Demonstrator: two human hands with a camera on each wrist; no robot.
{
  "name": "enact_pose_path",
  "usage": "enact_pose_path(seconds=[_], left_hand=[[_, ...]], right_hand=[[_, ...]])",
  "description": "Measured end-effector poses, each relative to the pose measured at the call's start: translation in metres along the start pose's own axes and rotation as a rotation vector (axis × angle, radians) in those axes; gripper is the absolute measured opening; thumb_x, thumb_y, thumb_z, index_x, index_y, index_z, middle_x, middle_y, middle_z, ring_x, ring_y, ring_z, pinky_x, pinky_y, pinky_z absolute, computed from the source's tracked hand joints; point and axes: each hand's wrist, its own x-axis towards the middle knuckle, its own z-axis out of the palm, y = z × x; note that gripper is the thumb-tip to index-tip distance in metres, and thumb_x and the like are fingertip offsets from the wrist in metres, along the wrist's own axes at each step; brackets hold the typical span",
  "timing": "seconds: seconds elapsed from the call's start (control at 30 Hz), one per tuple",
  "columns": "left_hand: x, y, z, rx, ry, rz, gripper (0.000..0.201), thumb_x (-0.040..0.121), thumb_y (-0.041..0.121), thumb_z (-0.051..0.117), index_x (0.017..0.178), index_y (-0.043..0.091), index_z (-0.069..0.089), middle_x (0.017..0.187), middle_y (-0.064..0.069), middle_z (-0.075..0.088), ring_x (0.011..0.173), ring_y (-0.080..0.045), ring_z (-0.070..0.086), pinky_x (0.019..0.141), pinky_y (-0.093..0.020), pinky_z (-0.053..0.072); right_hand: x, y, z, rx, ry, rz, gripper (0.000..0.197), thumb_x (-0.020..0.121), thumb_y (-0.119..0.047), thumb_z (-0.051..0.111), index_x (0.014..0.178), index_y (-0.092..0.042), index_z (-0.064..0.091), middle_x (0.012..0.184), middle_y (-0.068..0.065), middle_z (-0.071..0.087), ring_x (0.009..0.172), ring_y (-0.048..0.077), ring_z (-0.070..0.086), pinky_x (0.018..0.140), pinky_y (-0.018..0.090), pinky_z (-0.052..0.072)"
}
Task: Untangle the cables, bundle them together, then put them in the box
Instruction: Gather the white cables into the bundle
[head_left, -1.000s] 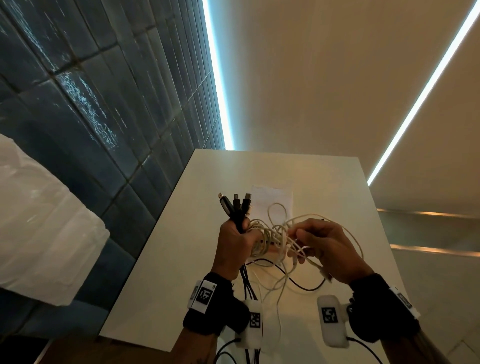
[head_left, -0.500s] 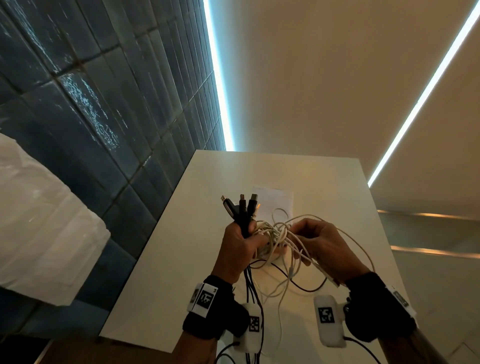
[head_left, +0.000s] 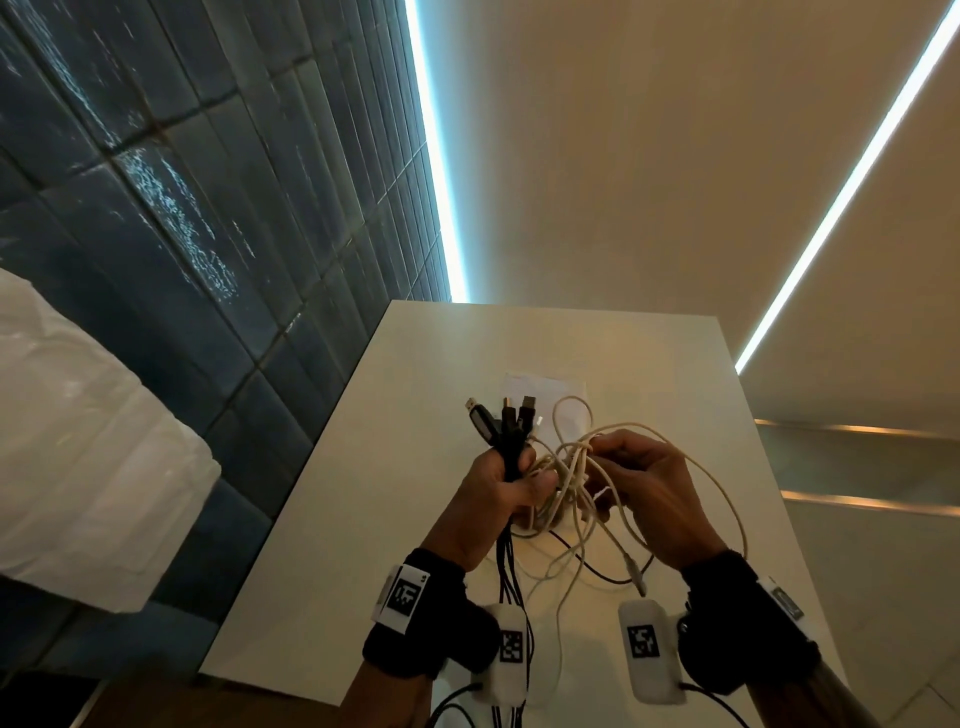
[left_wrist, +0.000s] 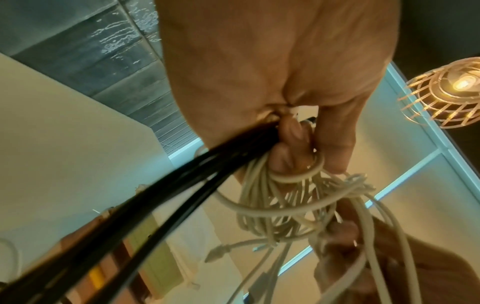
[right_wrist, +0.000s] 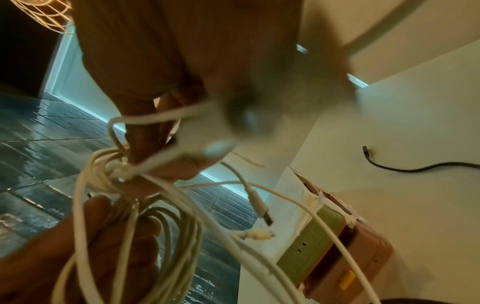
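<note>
1. Hanging in the air over the table (head_left: 395, 467), between the two hands: a tangle of white cables (head_left: 566, 483), looped and knotted on itself.
2. Black cables (head_left: 511, 447) sit in the same left fist; their plugs (head_left: 501, 415) stick up above the knuckles, three ends fanned apart. Their tails drop straight down past the left wrist.
3. Left hand (head_left: 498, 499): fingers clenched round the black cables; left wrist view shows the coiled part of the white cables (left_wrist: 262, 197) also caught under the curled fingertips (left_wrist: 283, 160) and thumb.
4. Right hand (head_left: 649, 493): fingertips pinch a strand of the white cables at the knot, just right of the left fist. Right wrist view is blurred at the fingers, but white strands (right_wrist: 161, 160) cross under them and loop down.
5. One wide white loop arcs out right of the right hand and falls toward the right wrist; a white plug (head_left: 635, 569) dangles below the tangle.
6. A thin black cable (head_left: 597, 569) runs under the tangle, close to the table; contact cannot be told.
7. Box (right_wrist: 335, 246): green and brown, seen only in the wrist views, on the table below the hands.
8. A white sheet (head_left: 540, 387) lies flat on the table beyond the plugs.
9. Dark tiled wall (head_left: 208, 208) on the left; a lit strip (head_left: 436, 182) runs along its edge.
</note>
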Motion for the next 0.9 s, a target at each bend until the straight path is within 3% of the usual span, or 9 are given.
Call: enact_pose_path(seconds=[0.1,0.2,0.27,0.4,0.5,0.6,0.73,0.83,0.9], left_hand=[[0.0,0.001,0.001,0.073,0.039,0.003,0.029,0.089,0.0,0.059,0.077,0.014,0.038,0.069,-0.006,0.053,0.062,-0.018,0.062,0.056,-0.028,0.05],[0.001,0.0,0.002,0.169,0.062,0.011,0.029,0.079,0.014,0.067,0.074,0.019,0.039,0.07,-0.009,0.036,0.07,-0.025,0.044,0.059,-0.026,0.045],[0.001,0.002,0.005,0.202,0.051,0.015,0.029,0.078,0.016,0.066,0.074,0.019,0.037,0.069,-0.008,0.031,0.07,-0.025,0.035,0.059,-0.026,0.04],[0.0,0.005,0.005,0.242,0.064,0.037,0.03,0.078,0.018,0.067,0.074,0.019,0.038,0.067,-0.004,0.031,0.067,-0.024,0.034,0.063,-0.034,0.038],[-0.001,0.004,0.004,0.275,0.046,0.048,0.035,0.085,0.011,0.068,0.073,0.019,0.036,0.062,0.002,0.03,0.061,-0.021,0.031,0.06,-0.03,0.036],[0.003,0.005,0.006,0.393,0.065,0.067,0.039,0.083,0.003,0.068,0.069,0.02,0.035,0.058,0.008,0.033,0.056,-0.012,0.034,0.061,-0.024,0.04],[0.005,0.01,0.008,0.412,0.119,0.08,0.03,0.066,0.007,0.062,0.068,0.018,0.035,0.057,0.003,0.034,0.05,-0.01,0.032,0.056,-0.024,0.037],[0.005,0.01,0.012,0.386,0.144,0.083,0.029,0.061,0.007,0.06,0.068,0.017,0.034,0.061,-0.005,0.033,0.056,-0.016,0.033,0.059,-0.027,0.036],[0.006,0.008,0.015,0.409,0.155,0.087,0.032,0.063,0.005,0.063,0.065,0.018,0.034,0.064,-0.008,0.035,0.06,-0.017,0.036,0.063,-0.03,0.038]], right_hand=[[0.004,-0.004,-0.004,0.001,-0.045,0.049,0.022,0.077,-0.009,0.069,0.084,0.009,0.058,0.08,0.02,0.067,0.065,0.03,0.061,0.052,0.034,0.051],[0.009,-0.006,-0.006,0.147,-0.06,0.12,0.01,0.067,0.0,0.062,0.073,0.004,0.055,0.072,0.017,0.059,0.064,0.026,0.058,0.058,0.033,0.049],[0.009,-0.007,-0.005,0.241,-0.06,0.15,0.009,0.065,-0.002,0.055,0.073,0.002,0.052,0.072,0.017,0.052,0.066,0.026,0.053,0.063,0.035,0.045],[0.004,-0.013,-0.002,0.279,-0.133,0.241,0.012,0.082,-0.01,0.047,0.073,-0.003,0.053,0.074,0.012,0.053,0.067,0.021,0.052,0.069,0.033,0.044],[0.004,-0.016,-0.002,0.328,-0.139,0.321,0.02,0.089,-0.01,0.043,0.074,-0.004,0.054,0.066,0.009,0.048,0.06,0.019,0.046,0.062,0.028,0.046],[0.005,-0.014,-0.003,0.44,-0.147,0.395,0.021,0.09,-0.014,0.049,0.072,-0.006,0.057,0.049,0.001,0.023,0.05,0.017,0.015,0.054,0.025,0.038],[0.004,-0.009,-0.004,0.536,-0.177,0.442,0.017,0.091,-0.016,0.05,0.088,-0.002,0.058,0.036,-0.005,0.025,0.034,0.01,0.015,0.039,0.021,0.019],[0.003,-0.005,-0.004,0.448,-0.19,0.398,0.014,0.086,-0.02,0.06,0.082,-0.007,0.057,0.042,-0.006,0.021,0.037,0.009,0.012,0.044,0.026,0.011],[0.003,-0.003,-0.006,0.324,-0.199,0.376,0.014,0.087,-0.022,0.06,0.08,-0.01,0.059,0.046,-0.007,0.032,0.045,0.012,0.011,0.048,0.03,0.01]])
